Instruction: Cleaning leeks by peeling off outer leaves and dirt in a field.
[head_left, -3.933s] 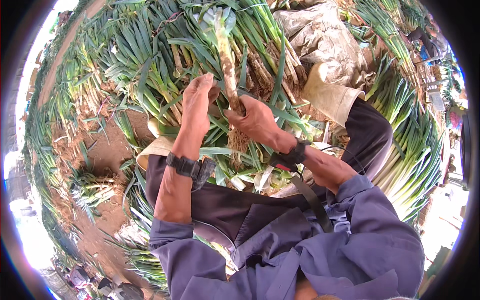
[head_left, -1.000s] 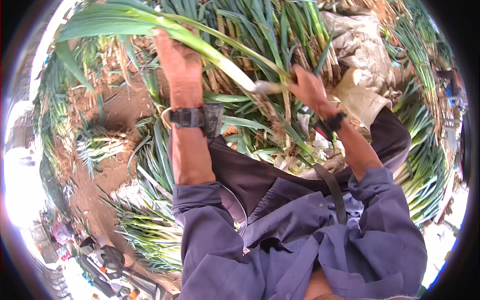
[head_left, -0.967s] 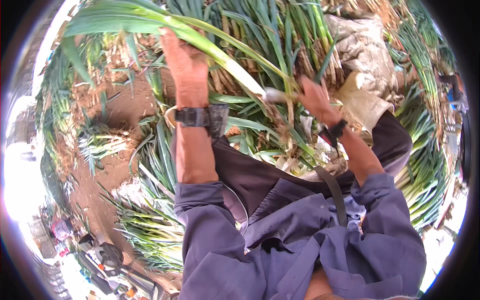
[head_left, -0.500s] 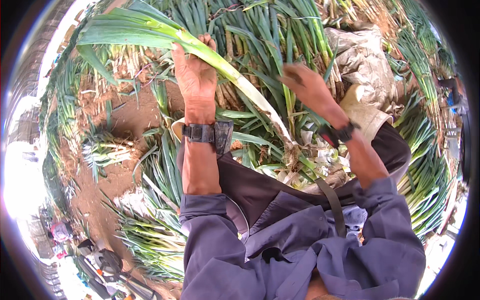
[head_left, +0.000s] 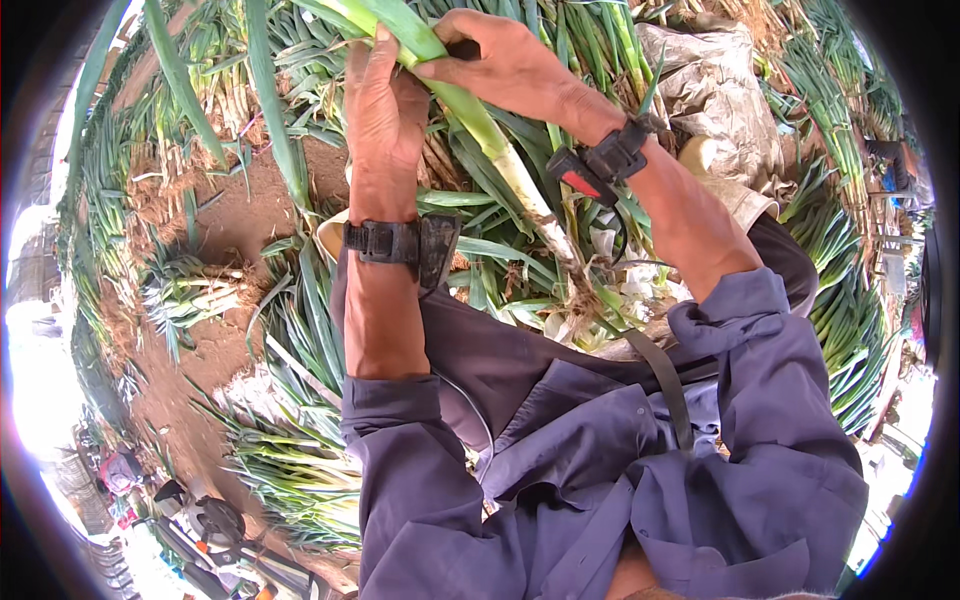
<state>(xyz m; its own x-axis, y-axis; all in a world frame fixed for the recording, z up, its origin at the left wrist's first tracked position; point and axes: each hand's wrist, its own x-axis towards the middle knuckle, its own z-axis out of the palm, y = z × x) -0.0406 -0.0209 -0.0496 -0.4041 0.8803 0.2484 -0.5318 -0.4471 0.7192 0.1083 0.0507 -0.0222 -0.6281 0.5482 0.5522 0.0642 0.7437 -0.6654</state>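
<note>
Gripping left hand [head_left: 385, 120]: clasping the leek [head_left: 475, 120] between thumb and fingers, laying the thumb across its green part near the upper edge of the view.
Right hand [head_left: 500, 65]: pinching the same green part with thumb and forefinger, just beside the left hand and to its right.
Leek: slanting from the upper edge down to the right, paling from green leaf to soil-streaked white shank.
Roots [head_left: 578, 297]: hanging in a brown tangle just beyond the dark trousers [head_left: 490, 340]; touching the scraps beneath or not, cannot tell.
Long leaves [head_left: 276, 95]: drooping to the left of the left hand, running out of view at the upper edge.
Wrists: wearing a black wristband [head_left: 383, 241] on the left, a black band with a red-faced device [head_left: 582, 175] on the right.
Small bunch [head_left: 205, 290]: lying on brown soil [head_left: 240, 222], well apart from both hands.
Larger bundles: spreading along the right side [head_left: 850, 330] and at lower left [head_left: 295, 480].
Crumpled sack [head_left: 710, 95]: lying beyond the right forearm, near a pale boot [head_left: 750, 205].
</note>
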